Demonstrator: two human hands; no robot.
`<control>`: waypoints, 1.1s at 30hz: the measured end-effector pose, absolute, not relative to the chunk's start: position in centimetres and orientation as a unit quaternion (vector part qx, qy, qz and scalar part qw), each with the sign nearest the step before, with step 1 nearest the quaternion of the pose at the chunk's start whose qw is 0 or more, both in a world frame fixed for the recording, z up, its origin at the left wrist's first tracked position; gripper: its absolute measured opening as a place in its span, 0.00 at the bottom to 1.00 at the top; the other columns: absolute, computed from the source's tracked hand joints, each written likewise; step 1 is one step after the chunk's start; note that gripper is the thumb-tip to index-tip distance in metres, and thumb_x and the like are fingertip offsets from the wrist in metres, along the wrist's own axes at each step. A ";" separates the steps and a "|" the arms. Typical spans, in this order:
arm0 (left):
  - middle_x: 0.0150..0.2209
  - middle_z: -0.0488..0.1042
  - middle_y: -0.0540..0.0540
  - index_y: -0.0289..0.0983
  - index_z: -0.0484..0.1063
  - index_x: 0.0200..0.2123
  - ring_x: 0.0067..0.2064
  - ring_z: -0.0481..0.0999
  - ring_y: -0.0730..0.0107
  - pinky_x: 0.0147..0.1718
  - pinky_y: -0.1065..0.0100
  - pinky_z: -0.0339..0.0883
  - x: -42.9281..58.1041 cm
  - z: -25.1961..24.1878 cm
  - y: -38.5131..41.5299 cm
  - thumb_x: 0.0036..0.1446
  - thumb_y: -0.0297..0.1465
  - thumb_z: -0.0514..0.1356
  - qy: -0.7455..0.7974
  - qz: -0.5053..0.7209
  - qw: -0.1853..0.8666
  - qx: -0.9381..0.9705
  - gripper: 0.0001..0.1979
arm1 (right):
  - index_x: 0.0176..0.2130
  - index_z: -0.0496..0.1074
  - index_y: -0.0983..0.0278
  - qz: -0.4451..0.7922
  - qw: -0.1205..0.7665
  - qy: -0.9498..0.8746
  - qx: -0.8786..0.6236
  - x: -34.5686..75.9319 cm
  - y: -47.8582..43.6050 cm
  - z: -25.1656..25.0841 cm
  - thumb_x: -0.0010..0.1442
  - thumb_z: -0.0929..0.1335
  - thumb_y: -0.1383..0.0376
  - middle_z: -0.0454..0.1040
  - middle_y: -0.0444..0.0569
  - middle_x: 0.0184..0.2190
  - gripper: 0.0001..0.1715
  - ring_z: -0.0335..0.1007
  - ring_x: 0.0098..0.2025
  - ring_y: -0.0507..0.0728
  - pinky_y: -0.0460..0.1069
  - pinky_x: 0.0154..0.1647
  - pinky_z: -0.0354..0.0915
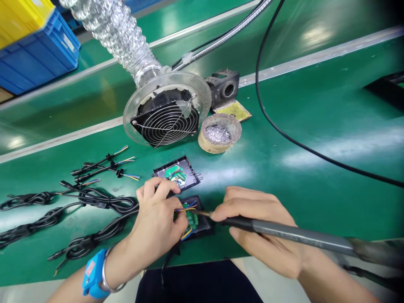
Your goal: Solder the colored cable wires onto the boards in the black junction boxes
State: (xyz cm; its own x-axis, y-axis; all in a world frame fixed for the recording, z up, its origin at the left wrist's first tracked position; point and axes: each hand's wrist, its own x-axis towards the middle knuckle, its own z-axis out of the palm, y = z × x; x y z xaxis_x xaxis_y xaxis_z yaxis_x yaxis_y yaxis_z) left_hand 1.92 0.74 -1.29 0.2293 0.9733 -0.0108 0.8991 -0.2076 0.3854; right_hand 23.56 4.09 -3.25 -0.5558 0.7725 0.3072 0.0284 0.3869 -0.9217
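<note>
My left hand [162,210] pinches a cable with thin coloured wires [187,208] over a green circuit board [193,219]. The board sits in a black plastic case [203,225] near the bench's front edge. In my right hand [265,227] is a soldering iron [299,236], gripped like a pen. Its tip points left and reaches the wire ends at the board; whether it touches them I cannot tell. Just beyond lies a second black case [191,174] holding another green board [173,171], partly covered by my left fingers.
Coiled black cables [107,200] and short cable pieces [101,168] lie on the left. A round fume fan [170,122] with a foil duct [116,38] stands behind the cases, beside a solder-scrap bowl [219,145] and an iron holder [225,86]. Blue bin [41,54] at back left.
</note>
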 end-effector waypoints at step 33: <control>0.43 0.74 0.45 0.38 0.74 0.27 0.52 0.63 0.52 0.44 0.52 0.56 1.8 -2.1 0.5 0.55 0.27 0.60 0.595 0.140 0.105 0.784 0.06 | 0.37 0.74 0.63 0.455 0.372 -0.764 -0.266 23.8 4.6 -2.1 0.50 0.62 0.76 0.66 0.44 0.23 0.17 0.60 0.24 0.51 0.48 0.24 0.57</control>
State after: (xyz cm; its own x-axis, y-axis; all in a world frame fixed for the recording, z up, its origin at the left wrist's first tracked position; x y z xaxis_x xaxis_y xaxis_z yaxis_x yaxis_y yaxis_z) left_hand 1.79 0.48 -2.05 0.2520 0.9631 0.0948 0.9046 -0.2692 0.3306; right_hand 23.78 4.58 -2.10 -0.5815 0.7445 0.3280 0.0673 0.4458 -0.8926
